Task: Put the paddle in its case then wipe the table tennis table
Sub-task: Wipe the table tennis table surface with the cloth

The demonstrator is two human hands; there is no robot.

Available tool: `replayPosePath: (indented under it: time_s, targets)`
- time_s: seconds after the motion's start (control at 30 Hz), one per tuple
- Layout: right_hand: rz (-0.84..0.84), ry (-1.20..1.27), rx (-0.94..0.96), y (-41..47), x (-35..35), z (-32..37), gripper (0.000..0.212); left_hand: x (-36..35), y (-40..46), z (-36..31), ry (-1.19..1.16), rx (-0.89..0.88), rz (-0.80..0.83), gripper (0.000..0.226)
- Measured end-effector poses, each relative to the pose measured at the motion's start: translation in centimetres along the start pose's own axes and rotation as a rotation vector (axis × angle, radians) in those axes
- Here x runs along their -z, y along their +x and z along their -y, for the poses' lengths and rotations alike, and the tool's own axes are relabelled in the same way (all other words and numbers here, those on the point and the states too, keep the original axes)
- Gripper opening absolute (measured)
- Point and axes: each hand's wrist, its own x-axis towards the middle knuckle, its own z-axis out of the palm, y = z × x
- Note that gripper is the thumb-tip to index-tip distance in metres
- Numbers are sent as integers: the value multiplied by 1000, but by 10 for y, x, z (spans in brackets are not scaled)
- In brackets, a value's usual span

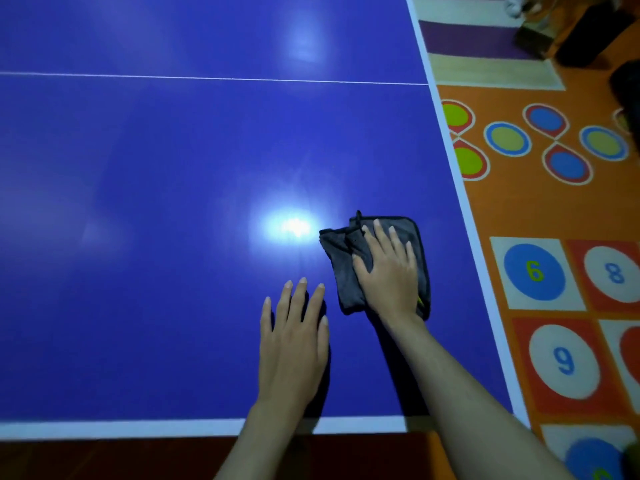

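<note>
A blue table tennis table (156,202) fills most of the head view, with a white centre line across it and white edge bands. A dark grey folded cloth (341,268) lies on the table near its right edge. My right hand (388,268) presses flat on the cloth with straight fingers. My left hand (294,337) rests flat on the bare table surface just left of the cloth, fingers spread. No paddle or case shows.
The table's near edge (121,427) and right edge (467,202) are close to my hands. Beyond the right edge lies an orange play mat (554,209) with coloured circles and numbered squares. Dark objects (585,32) stand at the top right.
</note>
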Motion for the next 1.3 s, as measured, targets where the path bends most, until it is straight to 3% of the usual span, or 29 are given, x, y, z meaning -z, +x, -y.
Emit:
replayPosePath:
  time_s: [0.27, 0.4, 0.6, 1.07, 1.3]
  targets:
    - [57, -32, -49, -188, 23, -29, 69, 11, -67, -42, -80, 85, -47, 55]
    - [66, -72, -53, -217, 28, -36, 71, 16, -72, -55, -64, 74, -41, 57]
    - [45, -76, -78, -158, 26, -37, 70, 1, -46, -52, -49, 59, -34, 56]
    - [-18, -59, -183, 122, 23, -80, 64, -25, 74, -65, -123, 31, -34, 52]
    - [-13, -38, -128, 160, 21, -94, 63, -30, 95, -73, -46, -36, -8, 52]
